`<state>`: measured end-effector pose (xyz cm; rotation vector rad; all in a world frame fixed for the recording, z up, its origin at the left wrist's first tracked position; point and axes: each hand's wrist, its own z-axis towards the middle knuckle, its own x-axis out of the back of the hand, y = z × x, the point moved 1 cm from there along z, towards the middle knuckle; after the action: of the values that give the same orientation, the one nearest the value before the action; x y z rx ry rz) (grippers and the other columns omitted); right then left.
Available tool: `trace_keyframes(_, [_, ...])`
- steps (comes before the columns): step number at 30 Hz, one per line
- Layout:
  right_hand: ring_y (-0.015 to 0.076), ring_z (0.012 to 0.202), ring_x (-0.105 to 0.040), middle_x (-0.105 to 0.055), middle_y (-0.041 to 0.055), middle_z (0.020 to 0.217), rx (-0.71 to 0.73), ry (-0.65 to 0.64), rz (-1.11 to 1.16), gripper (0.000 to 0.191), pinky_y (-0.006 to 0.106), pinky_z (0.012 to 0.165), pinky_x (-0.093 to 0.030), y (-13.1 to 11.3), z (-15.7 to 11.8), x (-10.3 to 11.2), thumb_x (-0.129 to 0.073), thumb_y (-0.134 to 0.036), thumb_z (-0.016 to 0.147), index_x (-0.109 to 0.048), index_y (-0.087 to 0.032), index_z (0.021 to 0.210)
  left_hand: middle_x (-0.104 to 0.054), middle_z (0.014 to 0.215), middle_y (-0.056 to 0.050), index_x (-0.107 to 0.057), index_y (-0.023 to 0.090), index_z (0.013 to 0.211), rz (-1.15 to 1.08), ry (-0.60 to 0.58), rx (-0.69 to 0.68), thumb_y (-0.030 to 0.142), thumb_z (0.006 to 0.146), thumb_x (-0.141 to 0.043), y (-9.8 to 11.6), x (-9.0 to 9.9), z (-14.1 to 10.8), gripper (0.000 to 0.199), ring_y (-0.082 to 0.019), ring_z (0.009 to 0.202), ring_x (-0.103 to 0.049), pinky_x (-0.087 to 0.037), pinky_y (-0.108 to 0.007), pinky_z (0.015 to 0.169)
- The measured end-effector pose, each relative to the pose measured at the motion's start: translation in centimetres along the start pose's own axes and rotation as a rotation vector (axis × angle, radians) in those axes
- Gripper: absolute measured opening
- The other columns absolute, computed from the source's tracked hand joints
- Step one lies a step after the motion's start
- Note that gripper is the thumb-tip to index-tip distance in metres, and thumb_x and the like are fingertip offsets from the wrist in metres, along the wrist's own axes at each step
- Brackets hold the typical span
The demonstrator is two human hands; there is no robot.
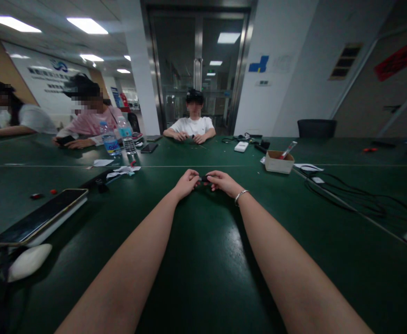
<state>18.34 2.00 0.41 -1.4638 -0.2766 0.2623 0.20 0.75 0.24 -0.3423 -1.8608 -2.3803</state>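
Over the green table [192, 260], both arms reach forward and the hands meet at a small black object [204, 178]. It has a paler, greyish end on the left, and its exact kind is too small to make out. My left hand [187, 183] pinches that left end between thumb and fingers. From the other side, my right hand [222, 182] has its fingertips closed on the black end. A silver bracelet [241, 198] circles the right wrist. The fingers hide part of the object.
A phone [43, 215] rests on a white box at left, near crumpled paper [124, 171] and water bottles [110, 141]. A small box [279, 163] and black cables [349, 192] lie at right. One person [193, 125] sits opposite; others sit at far left.
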Motion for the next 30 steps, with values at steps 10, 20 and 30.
trace_keyframes(10, [0.0060, 0.046, -0.055, -0.069, 0.0022, 0.070, -0.007, 0.004, 0.001, 0.013, 0.016, 0.046, -0.052, -0.2, -0.1, -0.1, -0.065, -0.013, 0.084, -0.062, -0.014, 0.097, -0.060, 0.075, 0.000, -0.053, 0.017, 0.094, -0.010, -0.011, -0.009, 0.021, 0.075, -0.063, 0.1, -0.1, 0.0, 0.022, -0.010, 0.064, -0.054, -0.040, -0.021, 0.057])
trace_keyframes(20, [0.0057, 0.045, -0.054, -0.070, 0.0021, 0.068, -0.029, 0.041, -0.045, 0.010, 0.015, 0.046, -0.050, -0.7, -0.5, -0.7, -0.063, -0.012, 0.085, -0.062, -0.013, 0.095, -0.060, 0.073, 0.000, -0.056, 0.017, 0.092, -0.016, -0.014, -0.007, 0.024, 0.084, -0.055, -0.4, 0.0, 0.2, 0.011, -0.010, 0.062, -0.057, -0.041, -0.021, 0.054])
trace_keyframes(30, [0.0044, 0.043, -0.052, -0.071, 0.0058, 0.067, -0.159, 0.074, -0.110, 0.007, 0.012, 0.044, -0.048, -1.3, 0.2, -1.1, -0.064, -0.017, 0.087, -0.059, -0.012, 0.086, -0.062, 0.071, -0.001, -0.057, 0.014, 0.087, -0.121, -0.005, 0.029, 0.008, 0.073, -0.069, -0.5, 0.5, 0.5, 0.019, -0.011, 0.066, -0.063, -0.048, -0.024, 0.062])
